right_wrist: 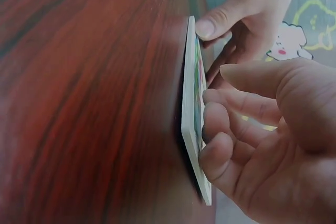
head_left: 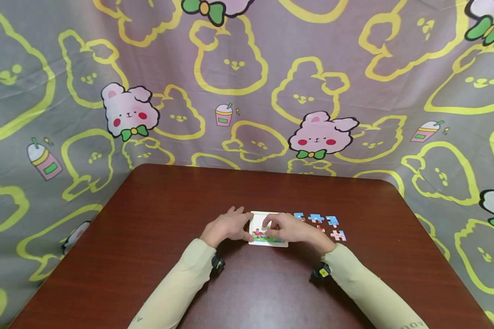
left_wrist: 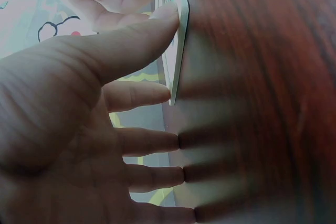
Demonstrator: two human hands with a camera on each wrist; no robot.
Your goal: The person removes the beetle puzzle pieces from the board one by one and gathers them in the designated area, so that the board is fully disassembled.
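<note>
A small white-framed jigsaw board [head_left: 268, 245] lies flat on the table. Joined picture pieces [head_left: 259, 236] with green and red fill its near part, and pale bare backing [head_left: 257, 221] shows farther up. At the board's left edge rests my left hand [head_left: 229, 226]; in the left wrist view its thumb [left_wrist: 142, 30] lies on the rim, the index finger touches the edge, and the other fingertips stand on the table. My right hand [head_left: 290, 228] is over the board's right side. The right wrist view shows its bent fingertips [right_wrist: 216, 153] touching the picture, thumb apart, no piece visible between them.
Right of the board lie several loose jigsaw pieces, among them a blue one [head_left: 316, 218], another blue one [head_left: 332, 221] and a pink one [head_left: 338, 235]. The dark wooden table [head_left: 181, 196] meets a patterned curtain [head_left: 247, 109] at the back and sides.
</note>
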